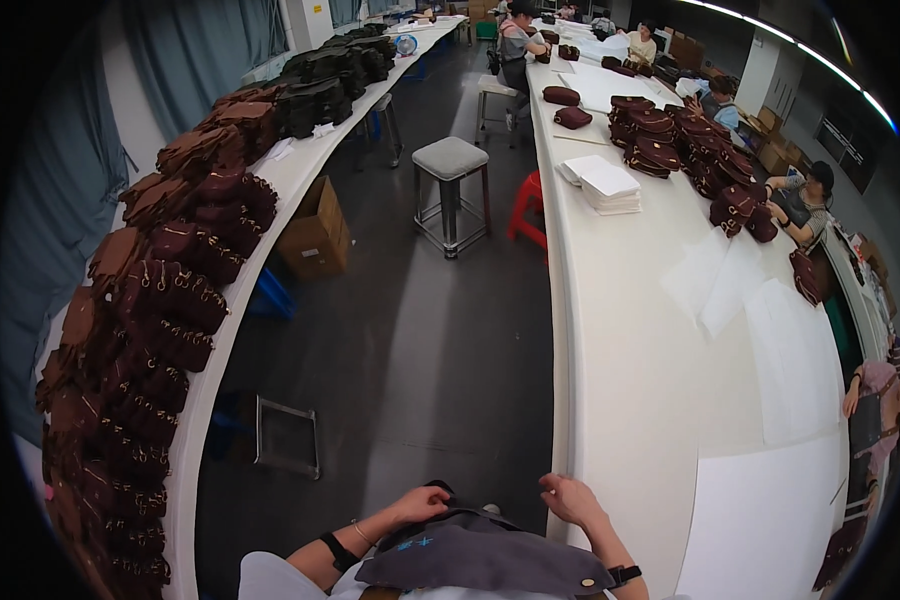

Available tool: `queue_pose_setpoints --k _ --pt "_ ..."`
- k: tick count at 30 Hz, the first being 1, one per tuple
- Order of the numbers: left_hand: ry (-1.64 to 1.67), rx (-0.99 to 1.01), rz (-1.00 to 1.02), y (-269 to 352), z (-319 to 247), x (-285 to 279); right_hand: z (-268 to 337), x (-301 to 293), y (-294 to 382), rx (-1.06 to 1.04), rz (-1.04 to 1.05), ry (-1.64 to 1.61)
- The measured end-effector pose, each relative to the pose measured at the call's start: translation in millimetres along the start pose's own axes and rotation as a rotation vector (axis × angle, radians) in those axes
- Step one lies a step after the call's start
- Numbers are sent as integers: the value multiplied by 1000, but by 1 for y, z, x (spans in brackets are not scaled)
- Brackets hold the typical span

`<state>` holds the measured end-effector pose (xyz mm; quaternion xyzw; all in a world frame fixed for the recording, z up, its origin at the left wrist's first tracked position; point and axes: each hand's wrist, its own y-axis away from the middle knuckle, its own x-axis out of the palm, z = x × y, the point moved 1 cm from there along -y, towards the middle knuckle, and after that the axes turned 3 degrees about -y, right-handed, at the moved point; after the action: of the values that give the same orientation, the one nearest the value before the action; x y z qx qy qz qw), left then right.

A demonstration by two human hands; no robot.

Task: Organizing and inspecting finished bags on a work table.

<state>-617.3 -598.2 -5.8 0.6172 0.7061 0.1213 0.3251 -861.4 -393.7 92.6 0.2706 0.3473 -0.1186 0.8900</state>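
My left hand [424, 502] is in front of my waist at the grey apron [487, 551], with its fingers curled by a dark edge of cloth. Whether the fingers grip that cloth cannot be made out. My right hand [570, 498] hangs beside the front edge of the white worktable [622, 375], loosely bent, with no object visible in it. Burgundy bags with gold-coloured hardware [172, 289] lie in long rows on the left table [229, 330]. Brown bags or bag pieces [169, 195] are heaped behind them.
A padded stool [450, 159] stands in the aisle, near a red plastic stool [529, 210] and a cardboard box [315, 232]. Black bags [315, 101] fill the far left table. White sheets [611, 186] are stacked near burgundy bags [649, 135]. Several people work around the right table.
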Motion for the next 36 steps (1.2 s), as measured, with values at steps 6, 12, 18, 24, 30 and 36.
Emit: queue_pose_setpoints --k 6,12,18,24,30,36 --pt "96 -156 -184 -74 11 -84 23 -73 -146 -133 -43 103" --pt "-41 -138 -147 -175 -25 -207 41 -104 -262 -85 55 79" --pt "-109 92 -181 -289 -119 -348 49 -180 -353 -3 -90 34" --pt "-28 56 -232 -382 -167 -428 50 -242 -464 39 -75 -78" --pt "-185 -118 -152 -455 -164 -472 33 -313 -597 7 -43 19" --pt "51 -175 -258 -518 -181 -524 79 -406 -728 -255 -86 -19"
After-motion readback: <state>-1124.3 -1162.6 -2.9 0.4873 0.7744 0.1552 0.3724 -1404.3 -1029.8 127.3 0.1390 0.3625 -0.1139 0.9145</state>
